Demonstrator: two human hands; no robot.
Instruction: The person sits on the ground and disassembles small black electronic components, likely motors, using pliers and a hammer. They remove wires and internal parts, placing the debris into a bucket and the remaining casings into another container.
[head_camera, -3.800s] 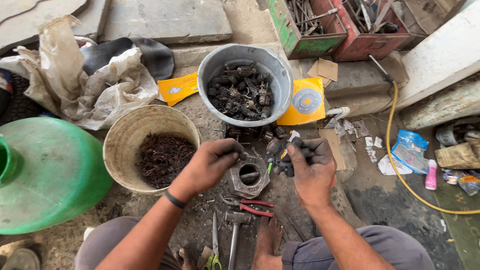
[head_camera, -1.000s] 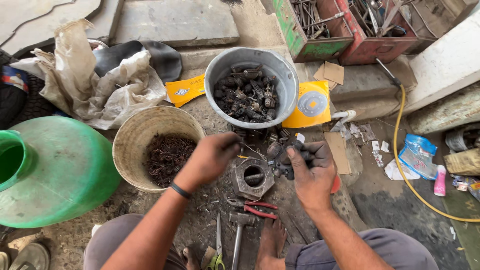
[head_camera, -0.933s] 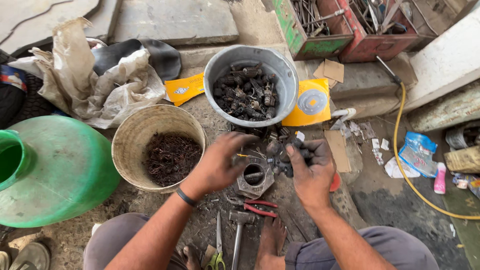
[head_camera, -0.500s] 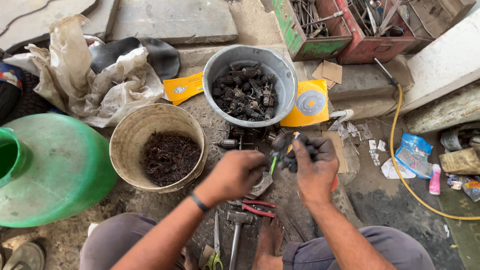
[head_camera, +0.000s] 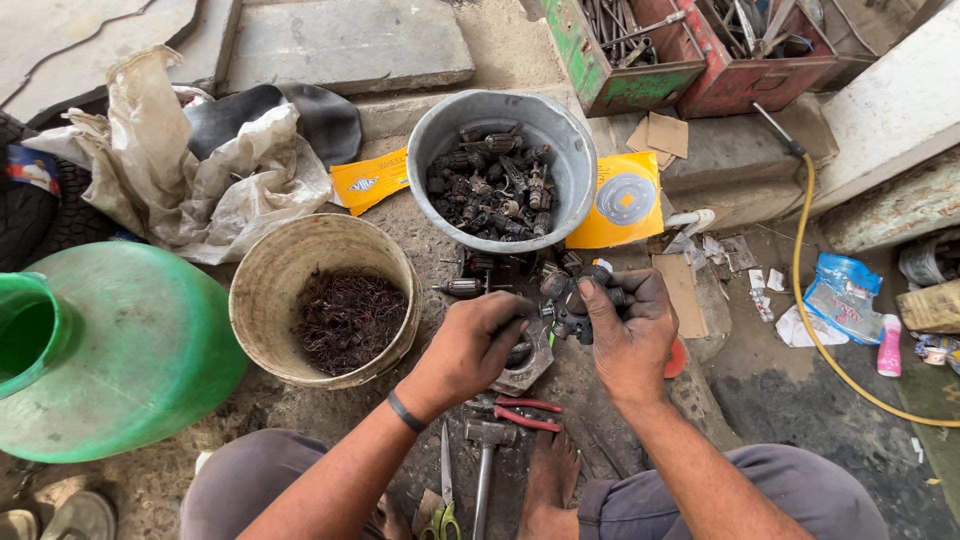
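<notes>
Greasy dark motor part (head_camera: 565, 305) sitting just below grey metal basin (head_camera: 575, 160), long axis running sideways; right hand (head_camera: 630, 330) clamping its right end, left hand (head_camera: 480, 340) closing in, fingers curled, touching its left end.

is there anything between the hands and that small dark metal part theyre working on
Nothing visible stands between them. The right hand already has the small dark metal part in its grip, and the left hand reaches in from the other side, its fingers at the part, above the grey metal block.
</notes>
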